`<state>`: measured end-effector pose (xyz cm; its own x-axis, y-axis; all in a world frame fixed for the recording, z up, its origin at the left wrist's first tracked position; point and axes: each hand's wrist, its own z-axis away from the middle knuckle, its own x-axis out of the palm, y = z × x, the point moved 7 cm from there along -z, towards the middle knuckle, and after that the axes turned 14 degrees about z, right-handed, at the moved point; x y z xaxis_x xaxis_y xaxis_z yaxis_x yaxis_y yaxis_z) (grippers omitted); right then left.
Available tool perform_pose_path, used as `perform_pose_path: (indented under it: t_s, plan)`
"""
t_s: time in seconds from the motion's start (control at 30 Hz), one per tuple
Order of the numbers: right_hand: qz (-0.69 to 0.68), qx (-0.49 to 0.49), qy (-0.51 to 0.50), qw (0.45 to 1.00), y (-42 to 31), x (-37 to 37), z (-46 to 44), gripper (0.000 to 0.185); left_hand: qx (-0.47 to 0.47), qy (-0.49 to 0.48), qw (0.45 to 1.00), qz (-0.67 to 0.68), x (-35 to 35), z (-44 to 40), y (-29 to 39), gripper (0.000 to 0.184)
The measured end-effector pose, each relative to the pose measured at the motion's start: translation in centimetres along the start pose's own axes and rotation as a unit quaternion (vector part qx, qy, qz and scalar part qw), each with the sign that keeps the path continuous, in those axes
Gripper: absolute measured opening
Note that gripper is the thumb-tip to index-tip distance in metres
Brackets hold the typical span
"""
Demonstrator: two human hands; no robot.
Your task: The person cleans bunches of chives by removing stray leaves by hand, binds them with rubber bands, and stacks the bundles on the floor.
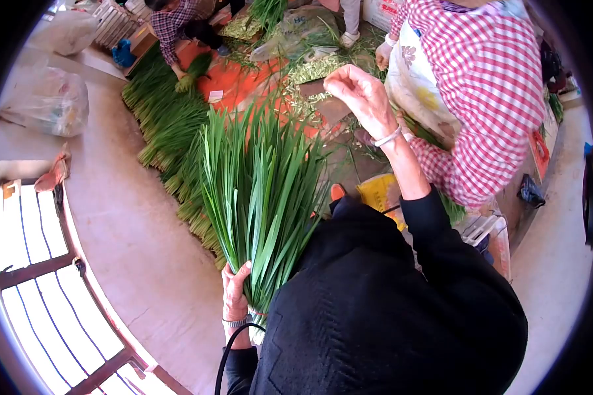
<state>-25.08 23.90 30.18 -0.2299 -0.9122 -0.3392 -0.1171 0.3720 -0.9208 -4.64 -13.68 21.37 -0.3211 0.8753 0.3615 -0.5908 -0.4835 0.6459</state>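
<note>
green leaf bunch (pixel 260 191) fans out forward of the left hand (pixel 234 293), which is wrapped around it near its base. the right hand (pixel 364 97), well apart from the left, is curled narrow. piled bunches (pixel 168 128) lie beyond the left hand.

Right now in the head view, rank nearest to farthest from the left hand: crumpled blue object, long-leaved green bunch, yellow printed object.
1. Long-leaved green bunch: held in left hand.
2. Yellow printed object: right of bunch.
3. Crumpled blue object: upper left.
</note>
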Motion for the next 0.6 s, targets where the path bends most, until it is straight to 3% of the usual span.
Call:
perform_pose_path:
  t_s: [0.27,0.43,0.6]
  plan:
    - [0.045,-0.020,-0.095,0.994,-0.4,4.4,2.2,0.017,0.012,-0.018,1.000,-0.008,-0.9,-0.6,0.2,0.040]
    - [0.092,0.042,-0.189,0.977,-1.3,6.8,2.1,0.024,0.013,-0.021,1.000,0.001,-1.1,-0.4,0.2,0.040]
    - [-0.032,0.002,-0.192,0.981,-1.1,9.7,2.4,0.019,0.015,-0.019,1.000,0.000,-1.5,-0.6,0.0,0.040]
